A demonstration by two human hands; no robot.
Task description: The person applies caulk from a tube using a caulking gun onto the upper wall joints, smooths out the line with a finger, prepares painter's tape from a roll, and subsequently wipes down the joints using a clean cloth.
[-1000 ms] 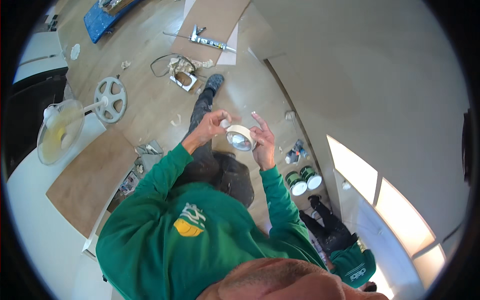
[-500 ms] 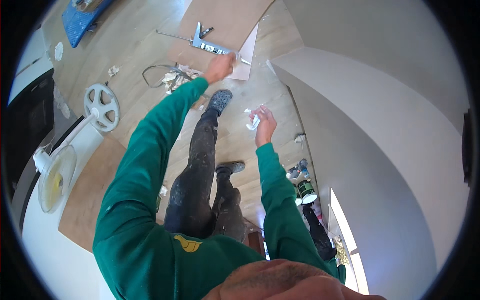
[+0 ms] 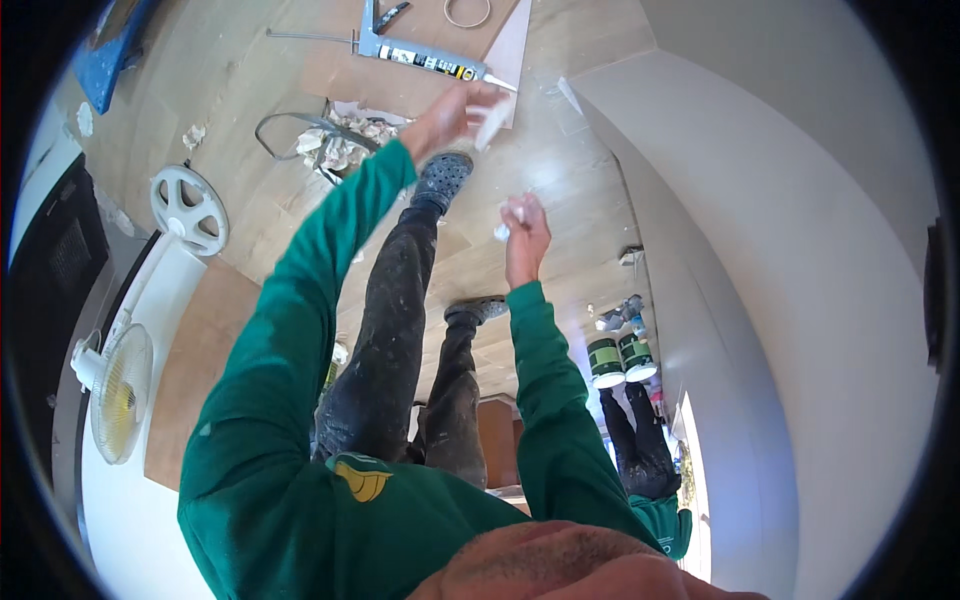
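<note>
My left hand (image 3: 450, 115) is stretched far out over the wooden floor, fingers closed on a blurred white piece (image 3: 492, 120), near the tip of a caulking gun (image 3: 420, 55). My right hand (image 3: 525, 245) is raised closer to me, above my shoes, and pinches a small crumpled white scrap (image 3: 506, 215) at its fingertips. Both arms are in green sleeves. What exactly the white pieces are cannot be made out.
A pile of crumpled paper (image 3: 340, 145) lies in a wire frame below the gun. A white fan (image 3: 120, 390) and its round grille (image 3: 190, 208) stand at the left. Two green-and-white tubs (image 3: 620, 358) sit by the white wall (image 3: 780, 250) on the right.
Both hands were together at a white round roll in front of my chest. The left arm has since swung far forward and the right hand has risen; the roll is gone from view.
</note>
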